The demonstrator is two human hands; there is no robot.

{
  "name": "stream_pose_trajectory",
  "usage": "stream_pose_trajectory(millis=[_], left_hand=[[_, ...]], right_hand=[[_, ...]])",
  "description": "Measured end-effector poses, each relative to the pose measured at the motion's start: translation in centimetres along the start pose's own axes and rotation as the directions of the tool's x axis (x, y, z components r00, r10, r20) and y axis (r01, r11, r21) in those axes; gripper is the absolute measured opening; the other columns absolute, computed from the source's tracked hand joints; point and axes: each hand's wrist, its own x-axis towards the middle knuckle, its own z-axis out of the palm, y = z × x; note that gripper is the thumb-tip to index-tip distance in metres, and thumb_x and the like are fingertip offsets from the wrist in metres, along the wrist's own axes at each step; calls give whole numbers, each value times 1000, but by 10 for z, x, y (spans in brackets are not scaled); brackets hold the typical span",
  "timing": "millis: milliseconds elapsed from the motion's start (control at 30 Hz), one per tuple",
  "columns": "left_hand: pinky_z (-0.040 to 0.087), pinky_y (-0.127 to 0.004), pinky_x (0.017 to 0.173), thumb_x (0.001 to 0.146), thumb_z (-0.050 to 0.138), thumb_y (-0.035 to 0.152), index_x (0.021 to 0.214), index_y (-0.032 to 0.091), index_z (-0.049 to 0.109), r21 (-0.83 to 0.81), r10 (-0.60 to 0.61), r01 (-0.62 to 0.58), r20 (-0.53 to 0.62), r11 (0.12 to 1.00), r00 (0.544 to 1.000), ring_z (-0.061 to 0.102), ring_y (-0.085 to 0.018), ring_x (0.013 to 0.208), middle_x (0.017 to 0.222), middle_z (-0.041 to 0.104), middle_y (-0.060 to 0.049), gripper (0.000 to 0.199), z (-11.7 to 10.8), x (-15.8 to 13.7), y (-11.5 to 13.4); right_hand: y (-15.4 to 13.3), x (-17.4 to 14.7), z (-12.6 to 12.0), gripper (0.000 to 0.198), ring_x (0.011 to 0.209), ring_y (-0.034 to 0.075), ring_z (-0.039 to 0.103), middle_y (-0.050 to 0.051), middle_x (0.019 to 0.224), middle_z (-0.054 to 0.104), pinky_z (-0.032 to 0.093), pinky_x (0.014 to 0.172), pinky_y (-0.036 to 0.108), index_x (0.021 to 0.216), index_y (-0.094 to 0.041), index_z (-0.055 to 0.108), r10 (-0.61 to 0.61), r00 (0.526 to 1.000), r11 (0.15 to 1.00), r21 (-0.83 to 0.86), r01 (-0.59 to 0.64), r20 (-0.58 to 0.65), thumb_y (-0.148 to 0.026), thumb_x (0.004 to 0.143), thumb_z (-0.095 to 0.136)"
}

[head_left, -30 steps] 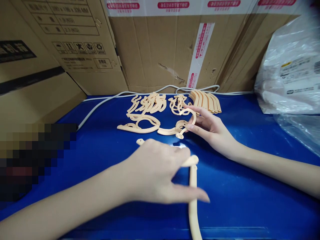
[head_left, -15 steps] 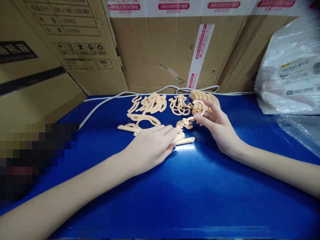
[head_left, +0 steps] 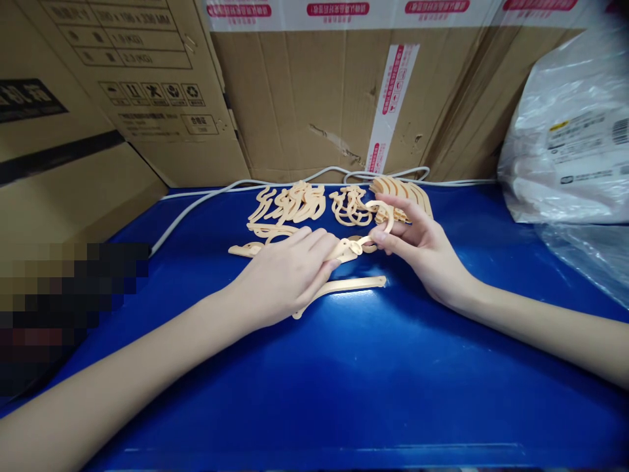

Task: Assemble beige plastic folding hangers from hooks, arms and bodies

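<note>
Between the fingers of my right hand is a cream plastic hanger hook, its curve upward and its round end toward the left. My left hand is closed on a cream hanger arm, mostly hidden under the fingers. The hook's round end meets the tip of that arm; whether they are joined I cannot tell. Just below my left hand, a loose slim hanger arm lies on the blue table. More cream parts lie partly covered behind my left hand.
At the back are a pile of curved pieces, a cluster of hooks and a stack of curved arms. A white cable runs behind them. Cardboard boxes stand at the rear, and a plastic-wrapped package at right.
My left hand has lifted a hanger arm off the loose arm below and brought it to the hook's round end. My right hand has shifted slightly left with the hook.
</note>
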Motion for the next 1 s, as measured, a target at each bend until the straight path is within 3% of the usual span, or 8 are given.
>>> stream_pose_trajectory(millis=[167,333,667,1000], left_hand=[[39,-30,68,101,31,25,90,15,52,-27,-7,8,27,1000,1000,52,-19,78,86,58,-6,26,-1,-1,-1],[40,-31,73,102,30,24,100,13,55,-67,42,-39,50,997,998,53,-20,82,90,60,-7,27,-1,0,0],[44,-30,73,103,29,27,126,13,49,-123,34,-27,60,992,998,57,-21,86,95,63,-8,33,2,-3,-1],[46,-29,70,104,26,31,130,14,48,-155,21,-15,35,988,999,59,-20,83,92,64,-8,39,3,-3,-3]], right_hand=[[1,1,-1,53,78,16,68,-3,80,69,55,77,35,127,-25,51,19,1000,998,65,-19,-13,-31,80,74],[3,1,-2,56,76,15,67,-4,77,69,53,80,34,128,-24,51,44,999,992,121,-44,9,-29,78,76],[4,2,-3,56,81,16,65,-3,81,67,53,79,36,132,-26,52,61,997,994,85,-64,41,-31,80,73],[5,3,-4,58,80,16,65,-2,82,67,52,71,33,134,-26,52,73,997,995,60,-75,31,-36,80,73]])
